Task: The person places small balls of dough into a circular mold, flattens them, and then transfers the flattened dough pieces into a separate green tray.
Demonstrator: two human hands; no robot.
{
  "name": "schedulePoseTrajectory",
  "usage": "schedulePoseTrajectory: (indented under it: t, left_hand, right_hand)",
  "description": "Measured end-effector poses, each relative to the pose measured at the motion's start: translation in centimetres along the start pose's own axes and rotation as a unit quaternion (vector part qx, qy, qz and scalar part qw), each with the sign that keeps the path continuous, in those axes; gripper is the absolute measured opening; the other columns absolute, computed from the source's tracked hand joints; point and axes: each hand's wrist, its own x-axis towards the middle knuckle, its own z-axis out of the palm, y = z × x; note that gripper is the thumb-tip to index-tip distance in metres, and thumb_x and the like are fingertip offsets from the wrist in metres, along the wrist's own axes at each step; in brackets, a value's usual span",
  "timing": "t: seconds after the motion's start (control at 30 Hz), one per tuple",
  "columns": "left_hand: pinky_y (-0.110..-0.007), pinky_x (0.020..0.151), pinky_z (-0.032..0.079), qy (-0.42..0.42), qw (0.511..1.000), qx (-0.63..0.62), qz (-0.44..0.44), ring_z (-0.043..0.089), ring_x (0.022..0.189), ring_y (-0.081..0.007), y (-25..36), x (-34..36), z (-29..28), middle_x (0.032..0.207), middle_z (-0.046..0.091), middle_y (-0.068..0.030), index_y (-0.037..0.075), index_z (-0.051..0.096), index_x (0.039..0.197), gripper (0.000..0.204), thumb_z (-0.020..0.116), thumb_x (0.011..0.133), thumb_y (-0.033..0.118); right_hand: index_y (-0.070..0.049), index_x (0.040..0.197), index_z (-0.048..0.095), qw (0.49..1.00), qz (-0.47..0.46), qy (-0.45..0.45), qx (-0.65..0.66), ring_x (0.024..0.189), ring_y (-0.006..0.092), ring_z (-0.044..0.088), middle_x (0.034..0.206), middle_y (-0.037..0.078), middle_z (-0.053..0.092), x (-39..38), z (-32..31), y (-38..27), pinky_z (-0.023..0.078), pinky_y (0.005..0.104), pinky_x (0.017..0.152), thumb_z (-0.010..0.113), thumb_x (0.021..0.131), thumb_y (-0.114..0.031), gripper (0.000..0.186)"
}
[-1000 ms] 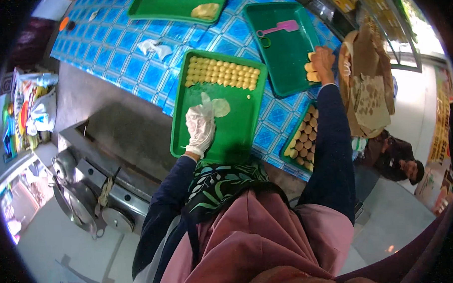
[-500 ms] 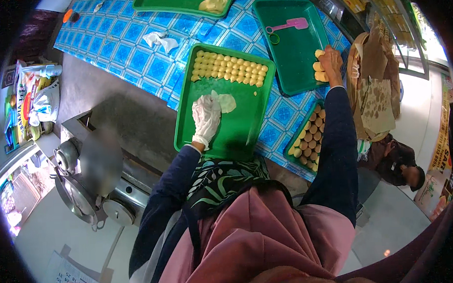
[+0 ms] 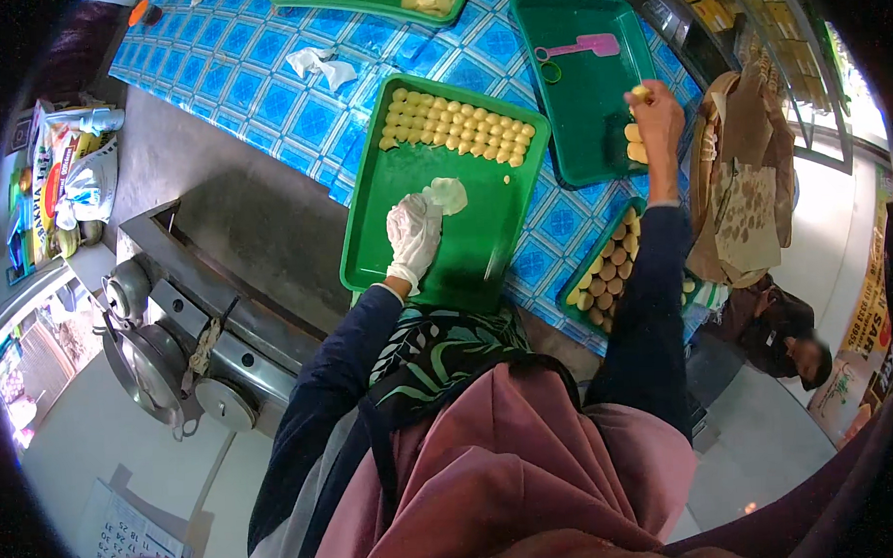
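My left hand (image 3: 414, 239), in a white glove, rests over a green tray (image 3: 387, 266) with its fingers curled. What they hold, if anything, is hidden. At its fingertips a thin, pale, flattened piece of dough (image 3: 447, 194) lies on the tray. Rows of small yellow dough balls (image 3: 456, 128) fill the tray's far end. My bare right hand (image 3: 659, 117) is raised over the right edge of a darker green tray (image 3: 588, 107), closed on a small yellow piece of dough (image 3: 641, 92). Below it, more yellow pieces (image 3: 636, 143) lie at that tray's edge.
A pink spatula (image 3: 581, 47) and a green ring (image 3: 550, 72) lie in the darker tray. Brown-topped rounds fill a smaller tray (image 3: 609, 273) by my right forearm. Another green tray (image 3: 368, 3) holds a dough lump. A stove (image 3: 243, 360) with pots is at left; a person (image 3: 778, 331) is at right.
My right hand has lifted from the dark tray's edge with a yellow piece of dough and turned upward. My left hand has barely moved beside the flattened dough.
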Motion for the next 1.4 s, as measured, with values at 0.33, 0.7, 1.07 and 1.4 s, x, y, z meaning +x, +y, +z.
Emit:
schedulePoseTrajectory:
  t: [0.33, 0.7, 1.07, 1.4]
  left_hand:
    - [-0.046, 0.062, 0.047, 0.033, 0.994, -0.08, -0.066, 0.062, 0.066, -0.0381, 4.4, -0.1, -0.7, 0.073, 0.061, -0.018, 0.006, 0.056, 0.089, 0.016, 0.064, 0.094, 0.018]
    - [-0.028, 0.069, 0.052, 0.056, 0.911, -0.355, -0.2, 0.061, 0.079, -0.0103, 2.3, -1.0, -0.7, 0.094, 0.067, -0.0048, 0.001, 0.058, 0.109, 0.029, 0.074, 0.088, 0.014]
    - [-0.026, 0.071, 0.053, 0.061, 0.893, -0.405, -0.188, 0.064, 0.081, -0.0102, 2.6, -0.8, -0.4, 0.097, 0.07, -0.005, -0.001, 0.063, 0.112, 0.027, 0.073, 0.088, 0.005]
    - [-0.025, 0.067, 0.05, -0.019, 0.897, -0.403, -0.182, 0.062, 0.076, -0.0093, 2.8, 2.2, -1.5, 0.093, 0.069, -0.0047, -0.004, 0.065, 0.111, 0.027, 0.075, 0.088, 0.007]
  right_hand:
    - [-0.004, 0.114, 0.069, 0.924, -0.157, -0.19, 0.292, 0.1, 0.0386, 0.063, 0.104, 0.017, 0.061, -19.0, 7.5, -18.0, 0.052, 0.0445, 0.084, 0.077, 0.074, 0.002, 0.041]
    - [-0.003, 0.117, 0.067, 0.942, -0.195, -0.175, 0.209, 0.1, 0.0371, 0.061, 0.106, 0.016, 0.058, -21.6, 9.3, -19.2, 0.051, 0.0466, 0.08, 0.074, 0.074, 0.008, 0.044]
    - [0.0, 0.109, 0.071, 0.944, -0.018, -0.146, 0.294, 0.084, 0.034, 0.063, 0.097, 0.017, 0.061, -22.4, 10.6, -19.2, 0.051, 0.0423, 0.075, 0.073, 0.076, 0.005, 0.033]
    - [-0.001, 0.105, 0.072, 0.91, -0.086, -0.228, 0.334, 0.082, 0.032, 0.065, 0.09, 0.016, 0.062, -21.3, 9.4, -19.5, 0.051, 0.0413, 0.07, 0.081, 0.071, 0.002, 0.035]
